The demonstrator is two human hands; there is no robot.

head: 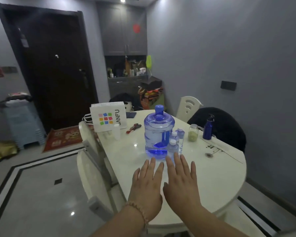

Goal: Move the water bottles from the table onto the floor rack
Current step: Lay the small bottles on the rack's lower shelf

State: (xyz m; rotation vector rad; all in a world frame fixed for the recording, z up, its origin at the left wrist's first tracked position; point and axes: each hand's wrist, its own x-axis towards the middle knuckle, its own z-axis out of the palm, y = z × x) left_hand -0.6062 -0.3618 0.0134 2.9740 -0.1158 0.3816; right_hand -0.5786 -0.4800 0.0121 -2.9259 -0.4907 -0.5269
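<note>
Both hands were stretched forward, palms down, fingers extended and slightly spread, side by side and near each other without touching. Left hand (146, 183) sat just short of the large blue water jug (159, 134), fingertips not reaching it, a beaded bracelet (138, 213) on its wrist. Right hand (181, 180) was slightly further forward, fingertips close to the jug's base. Neither hand held anything. Both forearms were bare.

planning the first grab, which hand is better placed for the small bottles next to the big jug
Right. The right hand has its fingertips almost at the small bottles, which stand on the right side of the big jug. The left hand points at the jug's base instead.
</note>
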